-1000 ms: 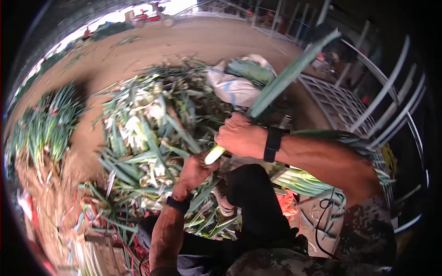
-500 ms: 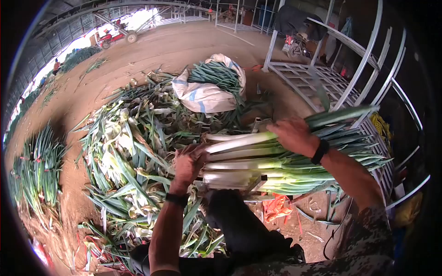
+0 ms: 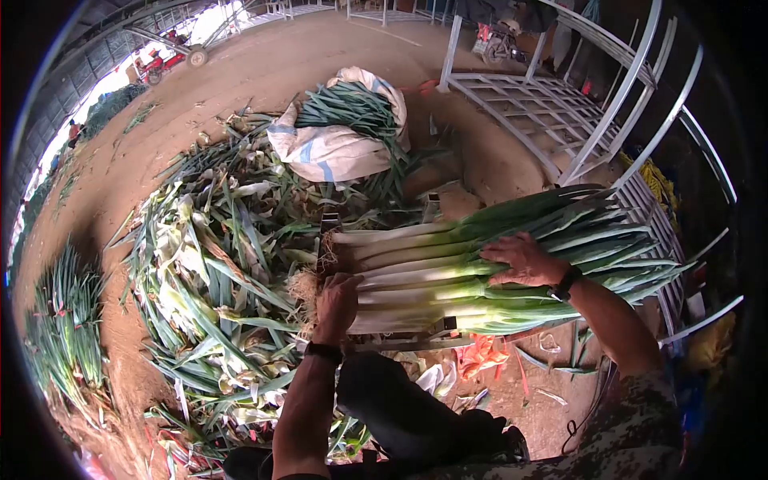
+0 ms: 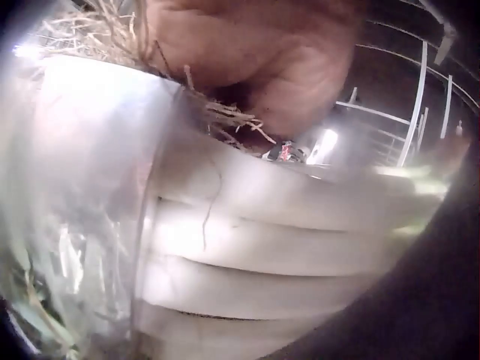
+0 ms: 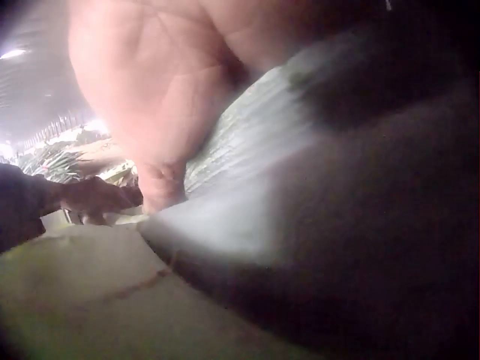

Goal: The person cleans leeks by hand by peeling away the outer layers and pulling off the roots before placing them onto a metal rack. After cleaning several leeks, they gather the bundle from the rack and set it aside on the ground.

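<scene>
Currently mid-stacking: bundle of leeks [image 3: 480,268] lying flat across a low metal rack [image 3: 416,340], white shanks to the left, green tops fanning right toward the white steel frames [image 3: 560,120].

Left hand [image 3: 336,300] pressed against the root ends [image 3: 308,292], fingers curled over the butt of the stack; looks like squaring the ends flush. Left wrist view confirms: palm [image 4: 255,60] on straw-like root fibres, stacked pale shanks [image 4: 262,255] right under it. Grip here: curled onto the root end of the bundle, not loose.

Right hand [image 3: 524,260] lying flat on top of the green part, fingers spread and straight, pressing down, nothing clasped. Right wrist view too blurred for detail (only palm [image 5: 150,97] and a pale leaf surface).

Judged step: aligning and compacting the bundle. Next move likely calls for keeping downward pressure on the right while tapping roots level on the left, else stalks slide out.

Materials:
- shanks: smooth, waxy, cylindrical, white to pale green
- tops: flat strap leaves, ribbed, dark green
- roots: dry, wiry, tan tufts
- trimmings pile [image 3: 216,264] on the left: limp outer leaves, yellowing
- woven sack [image 3: 336,144] at far centre, stuffed with green tops
- floor [image 3: 264,72]: packed dirt, dusty
</scene>
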`<state>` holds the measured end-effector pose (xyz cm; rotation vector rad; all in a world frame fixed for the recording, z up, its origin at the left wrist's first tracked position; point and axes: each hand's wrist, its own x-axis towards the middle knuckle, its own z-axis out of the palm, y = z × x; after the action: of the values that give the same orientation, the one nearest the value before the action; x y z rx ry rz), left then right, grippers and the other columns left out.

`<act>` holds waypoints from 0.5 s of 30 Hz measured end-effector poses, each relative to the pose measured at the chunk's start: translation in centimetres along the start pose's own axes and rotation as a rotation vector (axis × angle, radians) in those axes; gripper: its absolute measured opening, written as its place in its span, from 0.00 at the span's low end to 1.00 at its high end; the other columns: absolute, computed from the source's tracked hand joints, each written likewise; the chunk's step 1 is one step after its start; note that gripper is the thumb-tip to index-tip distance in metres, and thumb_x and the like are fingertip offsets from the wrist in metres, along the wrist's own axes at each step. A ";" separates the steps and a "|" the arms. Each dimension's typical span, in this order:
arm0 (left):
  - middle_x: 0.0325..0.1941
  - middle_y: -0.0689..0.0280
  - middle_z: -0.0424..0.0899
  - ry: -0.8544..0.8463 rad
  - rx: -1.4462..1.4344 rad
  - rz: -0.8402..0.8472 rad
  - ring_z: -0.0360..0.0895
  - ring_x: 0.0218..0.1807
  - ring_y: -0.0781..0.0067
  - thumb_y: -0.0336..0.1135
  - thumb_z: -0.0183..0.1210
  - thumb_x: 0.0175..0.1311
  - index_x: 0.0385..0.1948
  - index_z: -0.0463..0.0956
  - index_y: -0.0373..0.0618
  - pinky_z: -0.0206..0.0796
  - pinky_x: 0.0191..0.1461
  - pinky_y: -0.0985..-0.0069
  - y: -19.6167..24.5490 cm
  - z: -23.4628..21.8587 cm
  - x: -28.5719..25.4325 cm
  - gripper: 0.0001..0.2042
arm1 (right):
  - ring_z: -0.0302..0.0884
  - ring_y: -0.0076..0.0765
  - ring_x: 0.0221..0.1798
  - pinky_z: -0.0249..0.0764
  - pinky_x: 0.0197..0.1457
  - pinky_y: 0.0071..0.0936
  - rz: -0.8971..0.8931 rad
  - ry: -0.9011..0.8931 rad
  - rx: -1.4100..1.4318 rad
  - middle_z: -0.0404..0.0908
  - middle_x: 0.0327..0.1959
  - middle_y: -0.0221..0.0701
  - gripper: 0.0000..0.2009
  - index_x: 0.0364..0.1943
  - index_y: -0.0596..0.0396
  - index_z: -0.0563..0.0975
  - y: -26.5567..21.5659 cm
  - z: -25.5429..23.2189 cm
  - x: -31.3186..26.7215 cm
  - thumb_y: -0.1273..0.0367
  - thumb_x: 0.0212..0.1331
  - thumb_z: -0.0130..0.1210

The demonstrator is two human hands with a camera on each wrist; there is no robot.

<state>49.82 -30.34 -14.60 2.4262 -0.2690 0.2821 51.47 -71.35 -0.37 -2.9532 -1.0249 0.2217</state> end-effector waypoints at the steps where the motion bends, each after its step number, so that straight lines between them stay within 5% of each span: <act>1: 0.49 0.59 0.83 0.033 0.036 0.040 0.77 0.54 0.53 0.31 0.54 0.65 0.45 0.83 0.48 0.71 0.56 0.59 0.1 0.4 -0.1 0.11 | 0.65 0.41 0.68 0.54 0.69 0.47 0.000 -0.026 -0.005 0.74 0.65 0.31 0.35 0.63 0.47 0.74 0.0 -0.3 0.0 0.39 0.58 0.53; 10: 0.56 0.58 0.80 -0.007 -0.068 0.137 0.74 0.59 0.53 0.37 0.59 0.63 0.54 0.79 0.47 0.65 0.64 0.57 -2.0 0.5 -0.4 0.17 | 0.59 0.42 0.73 0.47 0.73 0.55 0.013 -0.066 -0.211 0.64 0.72 0.33 0.37 0.70 0.46 0.65 -2.2 -0.7 -0.4 0.39 0.63 0.49; 15: 0.51 0.57 0.83 0.146 -0.582 -0.149 0.79 0.51 0.67 0.32 0.59 0.69 0.56 0.77 0.42 0.70 0.55 0.73 -2.0 -5.0 -2.5 0.16 | 0.68 0.51 0.68 0.58 0.72 0.49 0.042 0.000 0.044 0.75 0.64 0.42 0.37 0.65 0.56 0.71 -2.9 -1.6 0.7 0.41 0.63 0.52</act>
<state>47.31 -25.29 -12.68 1.8293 -0.0860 0.2683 50.46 -68.56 1.26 -2.9378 -0.9464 0.2419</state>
